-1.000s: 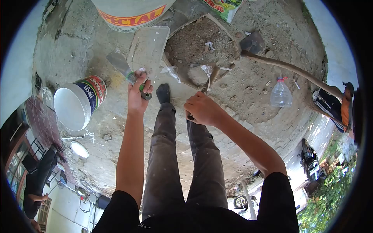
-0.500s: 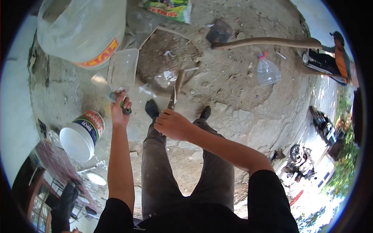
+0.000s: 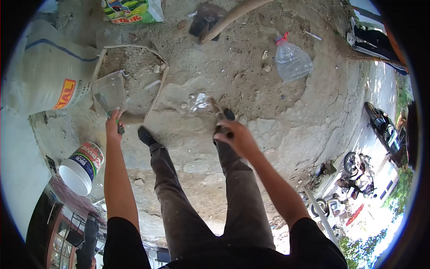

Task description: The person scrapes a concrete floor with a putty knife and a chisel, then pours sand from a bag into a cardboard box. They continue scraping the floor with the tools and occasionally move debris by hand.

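My left hand [image 3: 114, 123] is closed round the green handle of a hand shovel [image 3: 109, 92]. The shovel's flat, squarish blade points away from me over a low bordered patch of dirt [image 3: 145, 96]. Blurred by motion, my right hand [image 3: 237, 139] is by my right foot, its fingers curled round what looks like a short wooden stick [image 3: 217, 110]. Just beyond it on the ground lies a crumpled, shiny clear plastic piece [image 3: 200, 103].
A large white sack [image 3: 51, 83] and a paint bucket [image 3: 76, 175] stand at left. Farther off are a green printed bag [image 3: 134, 11], a thick curved wooden pole [image 3: 233, 20] and a clear plastic bottle [image 3: 293, 62]. A person [image 3: 374, 42] sits at upper right; motorcycles [image 3: 358, 175] are at right.
My view has shifted. My right hand has moved away to the right from the dirt patch, towards my right foot. The left hand keeps hold of the shovel, whose blade is now over the patch.
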Motion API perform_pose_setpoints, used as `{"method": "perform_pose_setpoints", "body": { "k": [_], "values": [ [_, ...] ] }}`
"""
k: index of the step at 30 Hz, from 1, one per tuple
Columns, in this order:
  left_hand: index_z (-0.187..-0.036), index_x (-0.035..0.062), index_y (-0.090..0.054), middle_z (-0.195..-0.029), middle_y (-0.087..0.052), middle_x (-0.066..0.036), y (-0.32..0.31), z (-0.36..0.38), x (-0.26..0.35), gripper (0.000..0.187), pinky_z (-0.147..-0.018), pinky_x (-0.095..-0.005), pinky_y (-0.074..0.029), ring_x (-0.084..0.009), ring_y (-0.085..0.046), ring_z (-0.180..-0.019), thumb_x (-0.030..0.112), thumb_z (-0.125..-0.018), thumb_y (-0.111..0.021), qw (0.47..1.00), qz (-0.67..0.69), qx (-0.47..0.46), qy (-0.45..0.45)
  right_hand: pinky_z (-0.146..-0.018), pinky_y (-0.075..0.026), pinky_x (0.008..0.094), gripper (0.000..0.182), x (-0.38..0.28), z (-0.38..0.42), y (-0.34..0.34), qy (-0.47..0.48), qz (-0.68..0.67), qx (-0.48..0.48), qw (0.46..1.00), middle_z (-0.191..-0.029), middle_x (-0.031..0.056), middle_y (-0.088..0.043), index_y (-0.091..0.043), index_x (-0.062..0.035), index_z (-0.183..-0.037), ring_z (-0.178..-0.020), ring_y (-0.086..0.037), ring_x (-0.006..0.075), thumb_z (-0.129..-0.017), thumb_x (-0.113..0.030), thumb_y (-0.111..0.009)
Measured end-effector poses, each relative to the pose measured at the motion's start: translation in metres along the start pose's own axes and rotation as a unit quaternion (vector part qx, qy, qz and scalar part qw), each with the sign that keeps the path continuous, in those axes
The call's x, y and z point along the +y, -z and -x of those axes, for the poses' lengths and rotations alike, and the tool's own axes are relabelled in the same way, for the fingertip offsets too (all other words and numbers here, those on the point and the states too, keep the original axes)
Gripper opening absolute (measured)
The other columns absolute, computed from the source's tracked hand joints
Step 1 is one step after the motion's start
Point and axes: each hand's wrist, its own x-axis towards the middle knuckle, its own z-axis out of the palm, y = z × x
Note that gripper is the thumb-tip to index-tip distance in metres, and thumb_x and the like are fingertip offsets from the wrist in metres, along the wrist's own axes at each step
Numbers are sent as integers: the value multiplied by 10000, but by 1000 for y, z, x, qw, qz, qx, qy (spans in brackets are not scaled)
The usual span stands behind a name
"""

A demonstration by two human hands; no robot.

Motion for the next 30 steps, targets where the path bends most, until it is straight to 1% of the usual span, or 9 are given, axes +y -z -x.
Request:
{"method": "perform_pose_setpoints", "body": {
  "k": [1,3,7,9,10,13,16,24,30],
  "values": [
    [-1158,111,-557,-1166,-626,-32,-8,-7,-10,337,-490,-218,-397,-69,-411,-526,250,-879,-684,1000,11,20,-3,-696,-502,348,365,24,-4,16,-39,-65,-6,997,-785,121,-638,-631,-66,-1056,-714,-627,243,-817,-314,-754],
    [-1177,100,-566,-1204,-621,-53,-19,-5,-28,364,-480,-227,-403,-73,-415,-517,259,-872,-683,998,25,64,-14,-553,-443,273,266,84,-14,29,-134,-180,-6,974,-664,40,-564,-612,-43,-969,-583,-521,87,-855,-252,-731],
    [-1153,91,-591,-1112,-634,-40,-43,32,-37,316,-472,-242,-399,-78,-423,-511,223,-876,-666,994,35,91,-58,-574,-460,311,232,136,-21,43,-183,-58,24,981,-714,70,-568,-581,-47,-956,-578,-532,165,-865,-223,-702],
    [-1152,87,-594,-1053,-636,-32,-46,45,-53,302,-475,-247,-397,-78,-431,-512,204,-881,-656,989,41,120,-74,-641,-477,360,235,149,-25,44,-80,117,57,988,-742,114,-568,-561,-41,-931,-637,-540,273,-852,-212,-703],
    [-1152,84,-596,-995,-638,-23,-45,52,-60,289,-478,-252,-396,-78,-438,-513,185,-885,-646,984,40,143,-94,-716,-481,378,229,143,-32,45,-101,118,51,987,-768,149,-582,-545,-32,-904,-729,-551,347,-843,-191,-698],
    [-1119,54,-608,-884,-637,-11,-43,68,-89,229,-495,-276,-408,-81,-443,-522,173,-924,-606,976,70,176,-107,-754,-495,385,211,135,-65,43,-98,179,96,974,-843,160,-638,-594,-47,-968,-814,-614,351,-863,-215,-665],
    [-1116,38,-610,-921,-658,-17,-28,77,-132,223,-493,-272,-403,-74,-437,-510,170,-939,-583,967,121,204,-91,-779,-512,431,222,160,-121,40,-55,289,117,948,-926,176,-670,-644,-63,-1019,-896,-642,364,-877,-233,-622],
    [-1103,42,-627,-962,-675,-36,12,100,-282,217,-477,-247,-394,-57,-435,-507,157,-926,-579,943,177,278,-32,-811,-514,471,283,117,-280,-15,24,433,8,901,-967,177,-692,-711,-55,-920,-919,-650,384,-812,-306,-632],
    [-1066,31,-640,-896,-665,-33,-25,109,-377,209,-481,-246,-392,-63,-434,-513,134,-890,-596,875,315,369,-7,-797,-511,442,309,63,-339,-85,124,491,-73,859,-925,192,-692,-714,-44,-898,-909,-653,384,-810,-329,-637]
  ]
}}
